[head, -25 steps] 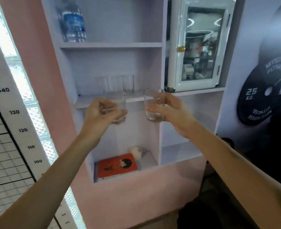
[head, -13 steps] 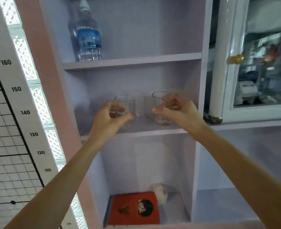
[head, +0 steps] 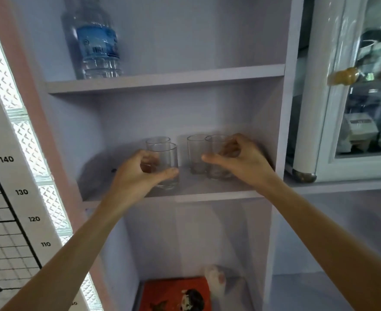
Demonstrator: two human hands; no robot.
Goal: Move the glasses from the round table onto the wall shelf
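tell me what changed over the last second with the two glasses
Both hands carried their glasses up from in front of the unit onto the middle shelf. The left hand set its glass before the back left glass; the right hand set its glass beside the back right one. Both hands still grip. The bottle stayed.

I take this for a gym or fitness studio's side room: I see a height chart [head: 7,158] numbered 110 to 150 against glass-block walling [head: 28,140], a pale built-in wall shelf [head: 167,80] holding a water bottle [head: 95,39], and a glass-doored white cabinet [head: 353,97] alongside
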